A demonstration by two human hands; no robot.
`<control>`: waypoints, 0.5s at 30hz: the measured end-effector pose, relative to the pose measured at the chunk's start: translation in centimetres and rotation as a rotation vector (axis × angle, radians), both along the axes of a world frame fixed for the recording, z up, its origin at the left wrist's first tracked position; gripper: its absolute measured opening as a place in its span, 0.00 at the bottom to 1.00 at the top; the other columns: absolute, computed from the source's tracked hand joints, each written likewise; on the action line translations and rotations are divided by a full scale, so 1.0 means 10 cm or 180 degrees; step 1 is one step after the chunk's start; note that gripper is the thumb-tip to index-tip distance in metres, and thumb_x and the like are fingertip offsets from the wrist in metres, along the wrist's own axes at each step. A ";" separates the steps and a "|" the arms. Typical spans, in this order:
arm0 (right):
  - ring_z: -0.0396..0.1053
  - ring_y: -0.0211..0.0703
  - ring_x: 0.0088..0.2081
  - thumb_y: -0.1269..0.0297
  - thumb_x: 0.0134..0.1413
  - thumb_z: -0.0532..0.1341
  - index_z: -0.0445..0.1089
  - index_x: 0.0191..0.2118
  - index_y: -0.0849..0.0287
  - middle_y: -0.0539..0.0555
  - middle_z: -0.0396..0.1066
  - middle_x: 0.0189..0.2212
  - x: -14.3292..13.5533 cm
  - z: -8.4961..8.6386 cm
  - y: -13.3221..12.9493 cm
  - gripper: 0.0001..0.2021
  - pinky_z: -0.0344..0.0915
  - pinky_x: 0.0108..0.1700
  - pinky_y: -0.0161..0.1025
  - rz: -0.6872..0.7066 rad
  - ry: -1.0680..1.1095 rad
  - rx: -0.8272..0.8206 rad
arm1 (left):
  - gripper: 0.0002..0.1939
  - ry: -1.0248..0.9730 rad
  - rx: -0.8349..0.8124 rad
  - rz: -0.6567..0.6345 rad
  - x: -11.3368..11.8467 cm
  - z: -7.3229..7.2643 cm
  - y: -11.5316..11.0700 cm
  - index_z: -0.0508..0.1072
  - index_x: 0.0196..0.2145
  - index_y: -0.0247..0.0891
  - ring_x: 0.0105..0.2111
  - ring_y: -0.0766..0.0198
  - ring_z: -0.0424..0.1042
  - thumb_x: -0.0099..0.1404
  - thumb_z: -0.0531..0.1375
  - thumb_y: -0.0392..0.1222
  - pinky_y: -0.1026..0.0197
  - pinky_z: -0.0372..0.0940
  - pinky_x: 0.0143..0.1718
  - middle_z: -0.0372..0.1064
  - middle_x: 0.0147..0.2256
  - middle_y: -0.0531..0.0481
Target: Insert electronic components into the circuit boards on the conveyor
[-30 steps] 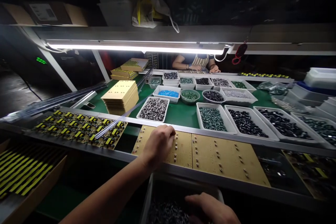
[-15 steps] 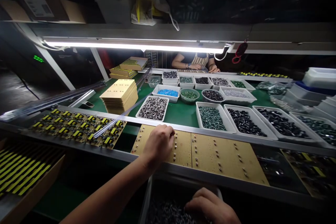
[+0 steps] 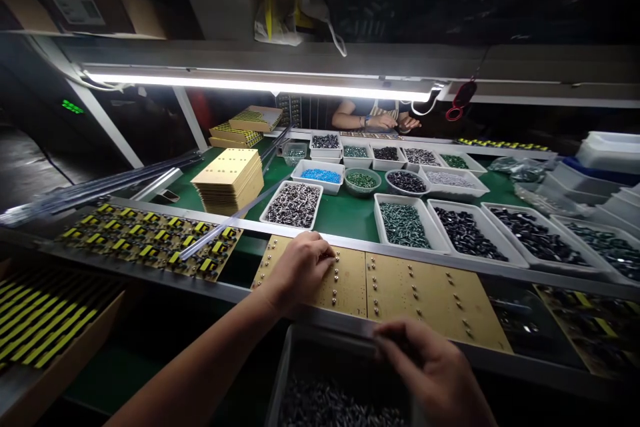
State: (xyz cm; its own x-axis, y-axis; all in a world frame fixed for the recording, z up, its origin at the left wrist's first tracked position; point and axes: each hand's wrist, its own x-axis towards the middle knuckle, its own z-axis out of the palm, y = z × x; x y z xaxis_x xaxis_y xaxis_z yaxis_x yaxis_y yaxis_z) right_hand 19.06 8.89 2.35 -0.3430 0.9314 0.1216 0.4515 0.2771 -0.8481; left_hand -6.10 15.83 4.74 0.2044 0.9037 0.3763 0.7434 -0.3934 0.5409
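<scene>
The right hand (image 3: 435,373) has been lifted out of the grey bin (image 3: 300,373) at 6 o'clock — half a sec ago it was still buried among the small dark parts (image 3: 330,407), palm down. It is now seen above the bin's far rim, close to the near edge of the tan board (image 3: 425,293), blurred by motion. Its fingers are curled inward and narrow; whether a part is pinched between them cannot be told, since the tips are smeared and turned away.

The left hand (image 3: 300,270) has hardly been moved vs. the earlier frames. It is rested on the tan board's left portion, at approx. 11 o'clock from the right hand, fingers bunched and pressed at a row of small metal parts already seated there. Nothing large is held; a tiny part under the fingertips can't be ruled out.

Judged from this, a pick from the bin seems to have been finished and a carry toward the board begun — the left hand is kept at the spot being filled.

Other diffs: the view has been tipped slightly, so the lamp sits a bit lower in frame. At 12 o'clock, across the green bench (image 3: 345,213), a co-worker's hands (image 3: 395,122) have been drawn closer together. The white trays (image 3: 405,223) of parts, the stack of blank boards (image 3: 233,180) at 10 o'clock and the filled board with yellow parts (image 3: 150,240) at 9 o'clock are unchanged.
</scene>
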 end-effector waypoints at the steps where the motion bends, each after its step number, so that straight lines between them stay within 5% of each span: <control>1: 0.76 0.41 0.36 0.57 0.64 0.62 0.75 0.39 0.52 0.49 0.77 0.34 -0.01 0.03 0.10 0.07 0.71 0.39 0.32 -0.0224 -0.0015 0.0158 | 0.04 -0.0028 0.0012 0.0017 0.01 0.00 -0.01 0.80 0.33 0.35 0.38 0.57 0.71 0.65 0.67 0.30 0.57 0.64 0.42 0.73 0.34 0.48; 6: 0.71 0.44 0.34 0.60 0.64 0.60 0.71 0.33 0.56 0.52 0.72 0.31 -0.17 0.07 0.51 0.09 0.67 0.37 0.39 -0.0607 -0.0515 0.1189 | 0.06 -0.0075 0.0062 -0.0008 0.04 0.02 -0.02 0.78 0.31 0.35 0.38 0.57 0.71 0.66 0.66 0.28 0.58 0.63 0.41 0.72 0.33 0.48; 15: 0.66 0.48 0.35 0.66 0.62 0.57 0.66 0.29 0.56 0.53 0.68 0.29 -0.28 0.00 0.58 0.09 0.61 0.38 0.42 -0.0653 -0.0911 0.1533 | 0.08 0.0152 0.0057 -0.0152 -0.01 0.02 0.00 0.77 0.30 0.35 0.37 0.58 0.71 0.67 0.64 0.29 0.60 0.64 0.40 0.71 0.33 0.48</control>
